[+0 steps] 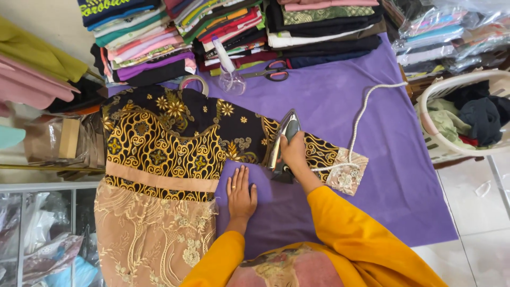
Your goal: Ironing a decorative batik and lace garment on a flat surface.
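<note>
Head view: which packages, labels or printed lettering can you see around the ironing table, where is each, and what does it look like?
Clear plastic-wrapped garment packs: top right, stacked, glossy, pastel contents.
Brown cardboard box: left of the table, small, upright.
Clear plastic bags: bottom left, crumpled, behind glass.
Green lettering: top left, on a folded dark blue garment.
No signs or screens.

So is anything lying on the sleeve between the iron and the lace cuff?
Only the iron's own white cord, which loops back from the iron across the sleeve by the lace cuff. Otherwise nothing visible. The right hand grips the iron; the left hand lies flat on the purple cloth.
</note>
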